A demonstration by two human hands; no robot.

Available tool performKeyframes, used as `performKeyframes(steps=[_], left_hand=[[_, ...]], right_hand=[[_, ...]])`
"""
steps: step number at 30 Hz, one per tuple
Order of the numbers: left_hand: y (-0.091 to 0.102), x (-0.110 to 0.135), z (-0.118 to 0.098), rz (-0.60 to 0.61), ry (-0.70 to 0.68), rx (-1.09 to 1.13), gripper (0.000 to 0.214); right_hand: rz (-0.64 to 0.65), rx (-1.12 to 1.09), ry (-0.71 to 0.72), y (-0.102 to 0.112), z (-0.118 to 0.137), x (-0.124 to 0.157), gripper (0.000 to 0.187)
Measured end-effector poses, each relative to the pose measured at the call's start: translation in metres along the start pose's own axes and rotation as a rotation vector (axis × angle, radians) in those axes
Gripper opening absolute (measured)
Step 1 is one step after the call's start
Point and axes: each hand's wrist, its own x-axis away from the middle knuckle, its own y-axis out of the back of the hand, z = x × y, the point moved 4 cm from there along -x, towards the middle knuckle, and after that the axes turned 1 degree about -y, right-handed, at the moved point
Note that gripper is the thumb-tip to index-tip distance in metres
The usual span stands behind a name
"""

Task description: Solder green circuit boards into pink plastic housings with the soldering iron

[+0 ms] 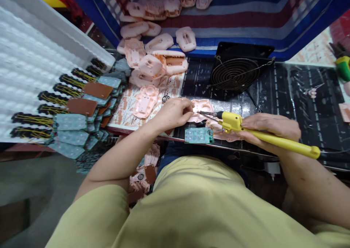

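Observation:
My right hand (273,127) grips a yellow soldering gun (232,122), its metal tip pointing left over a pink plastic shell (203,105). At the left end of that shell, my left hand (176,111) has its fingers bent and pressed together on it; any small part between the fingertips is hidden. A green circuit board (199,135) lies at the table's front edge, just below the shell. Beside the board, partly under the soldering gun, is another pink shell (228,135).
A black fan (235,73) stands behind the work spot, before a blue crate (246,22). Pink shells (149,67) are heaped at back left. Circuit boards with yellow wires (71,122) stack by a white corrugated container (41,58). Green-handled pliers (343,67) lie far right.

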Motion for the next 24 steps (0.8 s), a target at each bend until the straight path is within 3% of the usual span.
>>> performKeyframes(steps=[4, 10, 15, 20, 24], left_hand=[[0.000, 0.000, -0.002, 0.014, 0.006, -0.020, 0.014], [0.001, -0.002, -0.003, 0.031, 0.007, -0.045, 0.016], [0.000, -0.002, -0.002, 0.011, -0.007, -0.055, 0.015], [0.000, -0.002, -0.002, 0.009, -0.001, -0.044, 0.015], [0.000, -0.002, -0.004, 0.013, 0.015, -0.051, 0.014]], right_hand=[[0.061, 0.011, 0.005, 0.001, -0.001, -0.002, 0.018], [-0.001, -0.006, -0.019, 0.011, 0.001, 0.000, 0.022], [-0.018, 0.024, 0.019, 0.007, 0.006, 0.001, 0.019], [0.013, 0.061, 0.015, -0.001, 0.003, 0.001, 0.020], [0.030, 0.034, 0.039, 0.004, 0.004, 0.001, 0.020]])
